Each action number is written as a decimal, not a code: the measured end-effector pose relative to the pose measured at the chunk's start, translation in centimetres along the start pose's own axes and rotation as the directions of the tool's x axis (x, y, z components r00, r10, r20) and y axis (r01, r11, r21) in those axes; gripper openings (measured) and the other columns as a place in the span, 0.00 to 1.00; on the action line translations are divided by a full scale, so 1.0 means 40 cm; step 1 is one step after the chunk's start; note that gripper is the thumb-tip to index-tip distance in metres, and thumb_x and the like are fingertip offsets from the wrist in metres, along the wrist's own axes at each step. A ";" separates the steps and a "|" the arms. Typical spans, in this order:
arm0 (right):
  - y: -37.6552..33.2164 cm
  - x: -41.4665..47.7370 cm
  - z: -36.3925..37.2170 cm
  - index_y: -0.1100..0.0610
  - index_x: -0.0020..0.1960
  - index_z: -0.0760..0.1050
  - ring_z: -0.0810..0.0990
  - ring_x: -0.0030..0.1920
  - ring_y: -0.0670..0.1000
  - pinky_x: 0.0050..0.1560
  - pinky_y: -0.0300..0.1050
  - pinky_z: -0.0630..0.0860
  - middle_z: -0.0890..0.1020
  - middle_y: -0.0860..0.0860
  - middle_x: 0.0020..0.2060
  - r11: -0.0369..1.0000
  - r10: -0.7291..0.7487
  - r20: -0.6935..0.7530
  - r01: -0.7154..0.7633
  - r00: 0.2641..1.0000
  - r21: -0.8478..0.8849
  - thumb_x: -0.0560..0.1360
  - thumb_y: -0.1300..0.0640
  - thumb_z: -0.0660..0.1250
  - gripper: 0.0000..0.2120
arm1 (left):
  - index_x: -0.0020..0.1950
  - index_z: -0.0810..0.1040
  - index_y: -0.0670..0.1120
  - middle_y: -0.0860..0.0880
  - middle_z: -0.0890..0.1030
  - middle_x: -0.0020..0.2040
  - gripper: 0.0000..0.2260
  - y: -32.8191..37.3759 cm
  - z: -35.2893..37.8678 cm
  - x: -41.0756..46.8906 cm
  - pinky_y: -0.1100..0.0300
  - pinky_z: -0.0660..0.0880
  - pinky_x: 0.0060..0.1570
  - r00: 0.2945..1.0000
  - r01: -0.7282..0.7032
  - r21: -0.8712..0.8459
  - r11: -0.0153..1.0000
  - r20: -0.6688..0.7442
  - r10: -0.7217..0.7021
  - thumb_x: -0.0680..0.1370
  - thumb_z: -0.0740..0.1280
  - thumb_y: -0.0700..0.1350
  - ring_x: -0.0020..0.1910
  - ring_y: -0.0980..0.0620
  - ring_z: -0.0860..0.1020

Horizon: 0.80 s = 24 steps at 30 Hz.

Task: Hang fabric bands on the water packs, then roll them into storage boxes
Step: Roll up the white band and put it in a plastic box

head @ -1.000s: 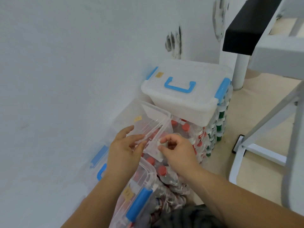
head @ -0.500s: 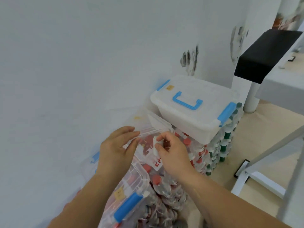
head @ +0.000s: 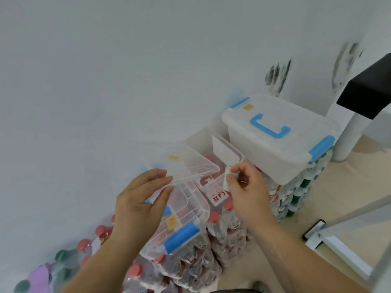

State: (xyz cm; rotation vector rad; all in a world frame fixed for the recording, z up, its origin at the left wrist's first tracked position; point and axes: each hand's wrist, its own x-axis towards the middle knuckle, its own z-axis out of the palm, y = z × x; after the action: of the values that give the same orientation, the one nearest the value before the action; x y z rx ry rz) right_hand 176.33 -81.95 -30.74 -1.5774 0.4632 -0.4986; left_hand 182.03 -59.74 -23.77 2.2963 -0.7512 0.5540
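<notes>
A clear storage box [head: 186,227] with blue latches rests on shrink-wrapped packs of red-capped water bottles [head: 222,235]. My left hand [head: 139,199] grips the raised edge of its clear lid [head: 190,166], which is tilted up toward the wall. My right hand [head: 245,187] pinches a small white rolled fabric band [head: 226,178] just right of the lid's corner, above the open box. A second, closed white box [head: 275,134] with a blue handle sits on packs of green-capped bottles [head: 300,187] farther right.
A white wall runs along the left and back. More bottle packs with red and green caps [head: 63,259] and a purple item [head: 39,278] lie at the lower left. A white table leg and frame [head: 330,237] stand on the beige floor at right, under a black tabletop edge [head: 368,92].
The view has shifted, so the boxes sit farther right. My left hand has lifted the clear lid higher, and my right hand still holds the white roll near the lid's corner.
</notes>
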 end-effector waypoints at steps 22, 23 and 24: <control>-0.084 -0.176 0.211 0.43 0.46 0.75 0.76 0.41 0.53 0.42 0.45 0.74 0.78 0.52 0.41 0.899 -0.095 0.097 0.128 0.991 -0.418 0.80 0.59 0.69 0.11 | 0.47 0.88 0.50 0.56 0.84 0.52 0.07 -0.256 -0.119 -0.188 0.79 0.70 0.40 0.933 0.144 -0.224 0.964 0.354 -0.057 0.70 0.79 0.48 0.40 0.72 0.76; -0.091 -0.174 0.211 0.43 0.46 0.75 0.76 0.40 0.52 0.41 0.45 0.74 0.78 0.52 0.40 0.901 -0.098 0.091 0.127 0.991 -0.415 0.80 0.59 0.69 0.11 | 0.47 0.88 0.50 0.57 0.83 0.51 0.07 -0.254 -0.119 -0.178 0.79 0.70 0.40 0.939 0.154 -0.250 0.956 0.339 -0.063 0.70 0.79 0.49 0.37 0.71 0.76; -0.097 -0.169 0.210 0.43 0.45 0.75 0.76 0.40 0.52 0.41 0.45 0.74 0.78 0.52 0.40 0.901 -0.099 0.079 0.123 0.992 -0.415 0.80 0.59 0.69 0.12 | 0.46 0.87 0.51 0.58 0.83 0.51 0.08 -0.250 -0.120 -0.165 0.77 0.71 0.39 0.944 0.162 -0.272 0.949 0.322 -0.069 0.71 0.76 0.53 0.34 0.68 0.76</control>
State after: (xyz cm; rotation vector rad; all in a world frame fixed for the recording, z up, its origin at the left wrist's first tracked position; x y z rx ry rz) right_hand 175.59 -70.99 -27.55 -2.0378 0.4595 -0.4584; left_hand 182.61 -47.79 -28.58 2.1481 -0.7782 0.0181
